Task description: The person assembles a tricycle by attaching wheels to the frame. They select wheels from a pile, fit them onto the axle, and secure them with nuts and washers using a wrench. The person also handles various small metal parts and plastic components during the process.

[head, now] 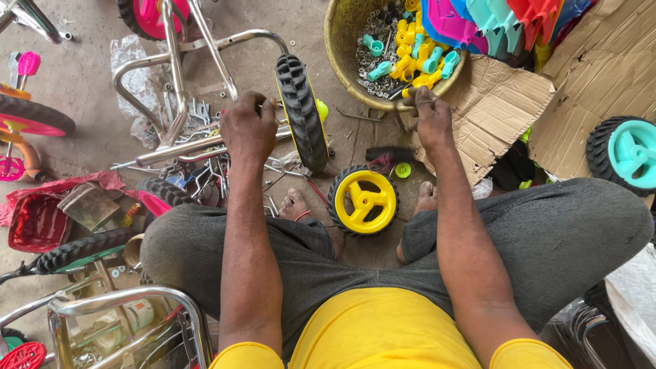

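Observation:
My left hand (247, 128) is closed around the chrome axle of a small tricycle frame (176, 82), just left of an upright black-tyred wheel with a yellow hub (301, 113) mounted on that axle. My right hand (426, 117) is closed on a small dark metal piece, held at the near rim of a yellow basin (339, 65). The basin holds nuts, washers and yellow and teal plastic caps. A loose yellow wheel (363, 201) lies flat on the floor between my bare feet.
Torn cardboard sheets (506, 102) lie at the right beside a teal wheel (625, 154). Coloured plastic seats (492, 20) are stacked at the top. Pink wheels, a red tray (34, 222), loose chrome rods and another chrome frame (123, 321) crowd the left.

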